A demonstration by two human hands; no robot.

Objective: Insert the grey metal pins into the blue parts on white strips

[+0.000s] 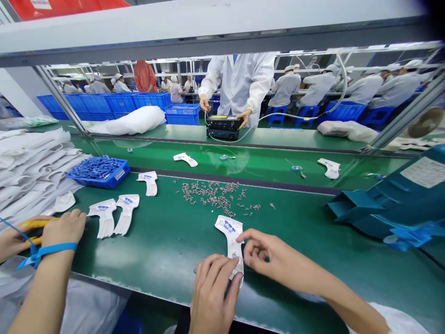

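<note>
A white pistol-shaped plastic housing half (229, 227) with blue pieces in its wide top lies on the green bench in front of me. My left hand (215, 290) is closed over the lower end of its handle, fingers bent and thumb alongside. Small metal bits show near the fingertips, too small to name. From the right, my right hand (269, 255) reaches in, its index finger touching the housing's right edge while the other fingers curl loosely apart. No object shows in it. Just beyond lies a scattered pile of small screws (217, 195).
Similar housing halves (127, 211) lie left, near a blue bin (118, 176) of blue parts. A co-worker's hands (64, 232) hold a yellow-handled tool there. A teal machine (392, 199) stands right. Across the green strip (156, 155), another person handles black boxes (222, 127).
</note>
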